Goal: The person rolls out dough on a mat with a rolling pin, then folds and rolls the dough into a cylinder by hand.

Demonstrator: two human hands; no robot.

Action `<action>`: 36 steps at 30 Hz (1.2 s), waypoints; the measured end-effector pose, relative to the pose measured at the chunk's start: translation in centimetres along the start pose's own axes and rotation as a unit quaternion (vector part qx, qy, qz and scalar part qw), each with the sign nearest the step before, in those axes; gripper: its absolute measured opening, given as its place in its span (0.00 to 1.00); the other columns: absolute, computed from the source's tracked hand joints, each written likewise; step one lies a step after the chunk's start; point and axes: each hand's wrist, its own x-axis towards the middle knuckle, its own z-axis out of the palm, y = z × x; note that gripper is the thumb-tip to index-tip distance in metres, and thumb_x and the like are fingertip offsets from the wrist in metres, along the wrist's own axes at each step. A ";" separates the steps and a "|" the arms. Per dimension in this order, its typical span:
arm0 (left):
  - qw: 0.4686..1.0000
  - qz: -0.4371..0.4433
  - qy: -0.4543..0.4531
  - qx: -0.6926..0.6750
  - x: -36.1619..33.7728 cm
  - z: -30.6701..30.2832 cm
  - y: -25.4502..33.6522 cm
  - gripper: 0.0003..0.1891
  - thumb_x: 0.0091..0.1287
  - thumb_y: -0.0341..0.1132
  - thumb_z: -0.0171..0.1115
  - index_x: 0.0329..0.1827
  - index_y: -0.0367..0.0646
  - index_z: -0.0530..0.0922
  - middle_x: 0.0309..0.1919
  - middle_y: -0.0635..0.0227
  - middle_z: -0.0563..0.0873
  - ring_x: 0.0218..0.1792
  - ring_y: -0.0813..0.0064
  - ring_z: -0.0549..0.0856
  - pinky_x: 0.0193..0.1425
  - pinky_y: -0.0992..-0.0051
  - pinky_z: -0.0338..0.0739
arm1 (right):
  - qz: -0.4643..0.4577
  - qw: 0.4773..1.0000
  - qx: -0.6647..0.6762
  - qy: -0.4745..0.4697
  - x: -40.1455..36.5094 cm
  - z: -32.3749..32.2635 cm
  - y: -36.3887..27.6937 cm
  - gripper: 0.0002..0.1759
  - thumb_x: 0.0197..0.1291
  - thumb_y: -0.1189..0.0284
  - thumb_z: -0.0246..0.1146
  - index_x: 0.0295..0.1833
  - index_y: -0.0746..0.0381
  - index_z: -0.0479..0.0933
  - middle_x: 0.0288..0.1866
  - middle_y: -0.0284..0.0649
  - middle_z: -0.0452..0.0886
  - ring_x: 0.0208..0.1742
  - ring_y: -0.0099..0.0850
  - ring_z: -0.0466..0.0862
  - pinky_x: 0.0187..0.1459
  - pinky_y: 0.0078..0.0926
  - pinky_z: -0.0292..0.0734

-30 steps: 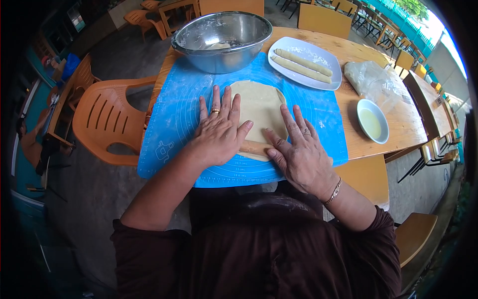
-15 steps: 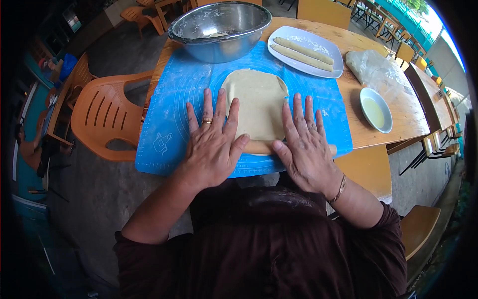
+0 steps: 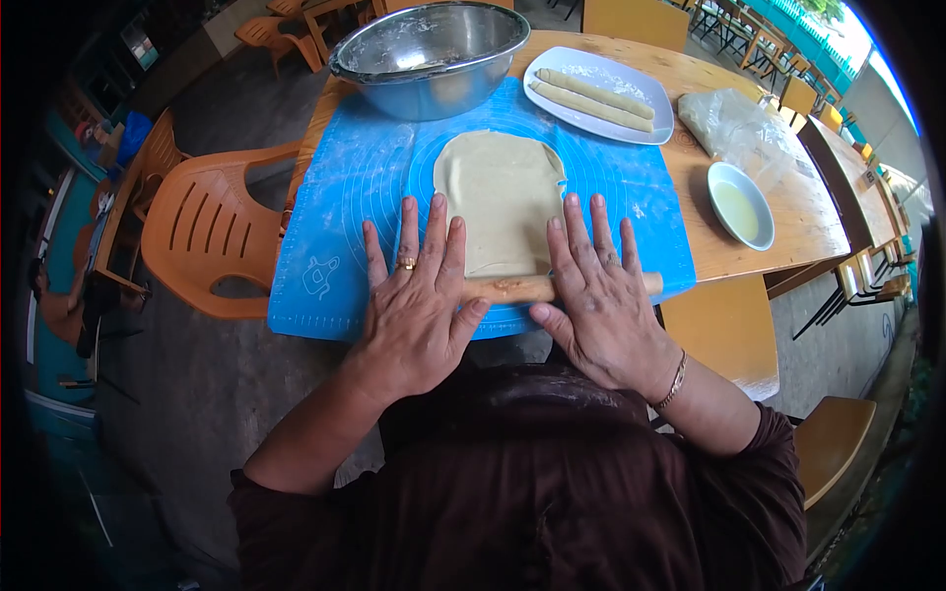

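My left hand (image 3: 414, 310) lies flat with spread fingers over the left part of a wooden rolling pin (image 3: 512, 289). The right hand (image 3: 599, 305) rests palm down across the pin's right part, its fingers stretched forward and the thumb pointing inward. The pin sits at the near edge of a flat sheet of pale dough (image 3: 501, 197). A small nick shows on the dough's right edge. Beneath it is a blue silicone mat (image 3: 345, 217) with printed circles and a ruler border. My palms hide the pin's left end.
A steel mixing bowl (image 3: 434, 84) stands at the back left. Two dough strips (image 3: 596, 98) lie on a white plate (image 3: 641, 133). To the right are a clear plastic bag (image 3: 734, 128) and a white bowl (image 3: 741, 207) of yellowish liquid. An orange chair (image 3: 212, 227) stands left of the table.
Both hands have drawn back a little toward my body, and more of the rolling pin's middle shows between them. The dough sheet stays flat on the mat.
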 end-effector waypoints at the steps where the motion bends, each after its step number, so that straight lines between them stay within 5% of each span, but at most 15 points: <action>1: 1.000 0.000 -0.002 -0.001 0.5 0.3 -0.2 0.39 0.83 0.56 0.35 0.80 0.27 0.60 0.82 0.36 0.53 0.85 0.38 0.44 0.80 0.29 0.29 | 0.004 1.000 -0.015 0.012 0.8 0.3 0.4 0.45 0.75 0.49 0.54 0.81 0.74 0.55 0.85 0.67 0.49 0.86 0.64 0.46 0.80 0.69 0.41; 7: 0.997 -0.072 -0.037 0.011 2.8 0.6 -1.2 0.41 0.82 0.59 0.36 0.80 0.27 0.60 0.82 0.36 0.55 0.85 0.39 0.45 0.81 0.31 0.28 | 0.033 0.999 -0.011 0.020 2.7 1.4 1.3 0.45 0.77 0.47 0.50 0.81 0.74 0.54 0.84 0.68 0.50 0.85 0.65 0.49 0.80 0.67 0.44; 14: 0.998 0.020 -0.054 -0.004 -2.4 -1.4 1.4 0.42 0.79 0.56 0.46 0.79 0.22 0.57 0.83 0.37 0.52 0.85 0.40 0.47 0.83 0.35 0.34 | -0.031 0.998 0.050 -0.030 -2.5 -0.9 -0.8 0.50 0.72 0.52 0.59 0.84 0.73 0.45 0.86 0.66 0.46 0.86 0.62 0.49 0.78 0.64 0.50; 17: 0.998 0.017 -0.043 -0.032 -2.8 -1.5 1.8 0.38 0.76 0.49 0.54 0.78 0.24 0.61 0.82 0.40 0.58 0.84 0.42 0.53 0.84 0.42 0.41 | -0.050 0.994 0.092 -0.023 -2.8 -0.7 -0.3 0.49 0.71 0.59 0.62 0.83 0.73 0.45 0.85 0.66 0.48 0.86 0.61 0.52 0.78 0.61 0.53; 20: 1.000 0.019 0.006 -0.008 -3.8 -0.1 1.5 0.27 0.73 0.38 0.60 0.71 0.29 0.73 0.75 0.46 0.72 0.79 0.47 0.66 0.83 0.50 0.53 | -0.054 0.988 0.140 -0.020 -3.7 0.3 0.6 0.45 0.66 0.68 0.64 0.82 0.72 0.52 0.85 0.64 0.52 0.85 0.60 0.56 0.78 0.59 0.57; 22: 0.992 0.055 0.114 0.011 -4.4 1.2 1.2 0.17 0.71 0.30 0.63 0.61 0.35 0.82 0.61 0.55 0.84 0.68 0.56 0.79 0.75 0.56 0.66 | -0.087 0.996 0.006 -0.012 -4.4 0.9 1.5 0.40 0.59 0.75 0.66 0.78 0.69 0.64 0.83 0.62 0.57 0.83 0.58 0.60 0.77 0.56 0.62; 26: 0.980 0.064 0.183 -0.037 -4.4 0.9 1.2 0.13 0.69 0.27 0.65 0.56 0.38 0.84 0.52 0.62 0.86 0.56 0.63 0.83 0.64 0.60 0.72 | -0.074 0.996 0.018 0.038 -4.8 -0.4 1.6 0.34 0.55 0.78 0.66 0.71 0.65 0.73 0.79 0.60 0.65 0.78 0.56 0.69 0.72 0.53 0.69; 29: 0.972 0.070 0.220 -0.044 -3.8 -1.3 1.7 0.13 0.68 0.26 0.66 0.55 0.37 0.83 0.49 0.66 0.85 0.49 0.65 0.81 0.57 0.61 0.73 | -0.052 0.992 0.073 0.087 -4.0 -3.3 0.9 0.27 0.56 0.80 0.65 0.64 0.64 0.78 0.67 0.53 0.77 0.64 0.52 0.80 0.62 0.48 0.76; 31: 0.977 0.076 0.196 -0.031 -2.0 -2.7 1.1 0.14 0.68 0.25 0.64 0.56 0.37 0.83 0.47 0.65 0.85 0.49 0.63 0.82 0.55 0.62 0.73 | -0.003 0.994 0.105 0.026 -2.6 -5.1 1.0 0.22 0.58 0.80 0.65 0.60 0.63 0.81 0.55 0.46 0.81 0.52 0.48 0.82 0.55 0.45 0.78; 34: 0.986 0.071 0.140 -0.050 1.8 -3.4 -1.0 0.13 0.70 0.24 0.61 0.56 0.37 0.83 0.46 0.60 0.85 0.50 0.59 0.83 0.56 0.60 0.74 | -0.038 0.987 0.078 0.132 1.5 -2.4 3.7 0.21 0.59 0.78 0.65 0.60 0.61 0.82 0.49 0.42 0.81 0.47 0.47 0.82 0.53 0.44 0.78; 36: 0.990 0.044 0.109 -0.079 4.3 -2.0 -3.0 0.15 0.68 0.24 0.62 0.57 0.37 0.82 0.49 0.57 0.84 0.51 0.55 0.83 0.59 0.57 0.73 | -0.028 0.987 0.106 0.118 4.4 -0.4 6.2 0.22 0.60 0.78 0.65 0.61 0.58 0.83 0.53 0.46 0.82 0.50 0.49 0.82 0.55 0.43 0.79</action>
